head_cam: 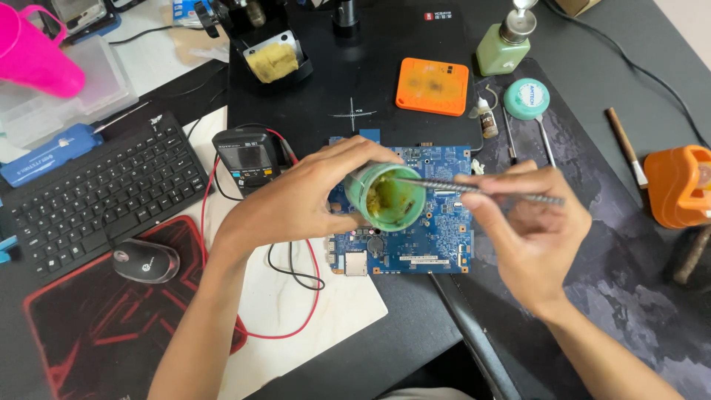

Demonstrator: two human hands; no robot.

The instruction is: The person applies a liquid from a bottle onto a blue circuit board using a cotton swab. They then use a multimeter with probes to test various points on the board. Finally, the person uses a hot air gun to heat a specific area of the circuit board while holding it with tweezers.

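My left hand (300,196) grips a small round green jar (386,198) tipped toward me, with yellowish paste inside. My right hand (529,226) pinches a pair of metal tweezers (481,190), whose tips reach into the jar's mouth. Both hands hover above a blue circuit board (422,237) that lies flat on the dark mat. The jar hides part of the board's upper left.
A black keyboard (96,189) and mouse (146,260) lie at left, a multimeter (248,157) with red and black leads beside my left hand. Behind the board are an orange pad (433,85), a green pump bottle (503,44), a teal lid (526,98), a small dropper bottle (486,120) and a brush (626,147).
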